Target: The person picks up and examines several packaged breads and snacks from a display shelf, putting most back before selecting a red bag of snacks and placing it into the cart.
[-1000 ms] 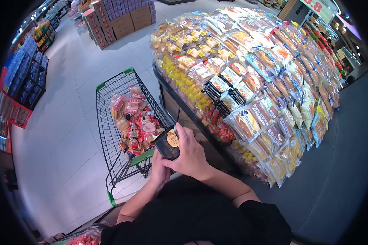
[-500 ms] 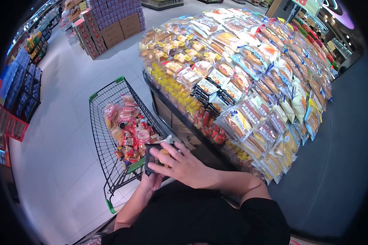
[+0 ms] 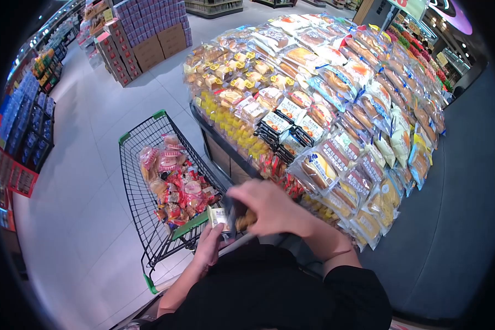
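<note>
Over the shopping cart handle, in the head view, my left hand [image 3: 209,245] is closed on a small black food pack [image 3: 232,214] with a pale label. My right hand [image 3: 267,206] is blurred, its fingers curled over the pack's right side. Brown food shows through the pack beneath those fingers. Just beyond my hands is the wire shopping cart [image 3: 139,212] with green corners. Inside it lie red-wrapped snack packs [image 3: 176,201] and clear bags of round buns [image 3: 168,157].
A display stand piled with bagged bread [image 3: 335,82] rises close on the right of the cart. Black packs with white labels [image 3: 283,124] are stacked on it. Cartons [image 3: 148,49] stand at the back left, and shelves [image 3: 30,121] line the far left.
My right hand has shifted right and curled over the pack's side, where its fingers were spread across the front. The pack has turned, and its pale label now shows.
</note>
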The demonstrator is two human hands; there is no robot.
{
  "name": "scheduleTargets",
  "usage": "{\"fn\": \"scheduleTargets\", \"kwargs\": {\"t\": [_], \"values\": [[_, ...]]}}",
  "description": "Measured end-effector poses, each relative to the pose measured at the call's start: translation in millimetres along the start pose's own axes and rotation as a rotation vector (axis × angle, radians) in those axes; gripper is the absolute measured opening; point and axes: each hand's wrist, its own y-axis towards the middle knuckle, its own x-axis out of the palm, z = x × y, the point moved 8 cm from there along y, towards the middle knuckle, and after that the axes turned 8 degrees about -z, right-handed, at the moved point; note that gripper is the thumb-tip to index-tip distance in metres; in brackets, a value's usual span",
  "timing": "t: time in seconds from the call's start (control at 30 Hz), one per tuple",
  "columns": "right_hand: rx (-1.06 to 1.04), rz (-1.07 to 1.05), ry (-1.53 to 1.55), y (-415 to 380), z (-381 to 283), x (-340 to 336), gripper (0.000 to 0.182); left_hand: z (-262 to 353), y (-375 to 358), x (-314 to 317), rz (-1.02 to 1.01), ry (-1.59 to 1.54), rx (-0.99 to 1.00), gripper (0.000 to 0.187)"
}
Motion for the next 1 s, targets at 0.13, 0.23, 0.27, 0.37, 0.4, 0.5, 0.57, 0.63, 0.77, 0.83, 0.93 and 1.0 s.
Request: {"fn": "scheduleTargets", "kwargs": {"t": [0.13, 0.23, 0.27, 0.37, 0.4, 0.5, 0.57, 0.63, 0.77, 0.83, 0.93, 1.0], "values": [[0.549, 0.369, -0.094, -14, 104, -67, 0.068, 3, -2, -16, 0.034, -0.011, 0.017, 0.038], [0.695, 0.514, -0.236, -26, 166, -73, 0.070, 4, -2, -20, 0.044, -0.042, 0.033, 0.038], [0.698, 0.624, -0.309, -32, 173, -75, 0.071, 5, -4, -18, 0.040, -0.047, 0.026, 0.037], [0.843, 0.524, -0.362, -36, 201, -60, 0.074, 7, -4, -18, 0.036, -0.051, 0.026, 0.037], [0.866, 0.508, -0.388, -37, 202, -58, 0.071, 7, -4, -19, 0.038, -0.048, 0.029, 0.037], [0.916, 0.431, -0.387, -39, 209, -52, 0.069, 10, -4, -18, 0.049, -0.056, 0.057, 0.037], [0.935, 0.396, -0.367, -38, 210, -54, 0.067, 12, -3, -18, 0.041, -0.059, 0.062, 0.037], [0.955, 0.366, -0.347, -39, 211, -53, 0.066, 14, -2, -19, 0.031, -0.058, 0.068, 0.037], [0.911, 0.410, -0.359, -41, 205, -55, 0.064, 15, -1, -21, 0.033, -0.072, 0.071, 0.037], [0.862, 0.454, -0.371, -41, 201, -57, 0.063, 15, 0, -21, 0.043, -0.083, 0.070, 0.037], [0.722, 0.699, -0.144, -47, 194, -68, 0.064, 26, 3, -12, 0.026, -0.022, 0.127, 0.042], [0.731, 0.759, -0.061, -51, 190, -81, 0.065, 32, 5, -4, 0.007, -0.036, 0.136, 0.042]]}}
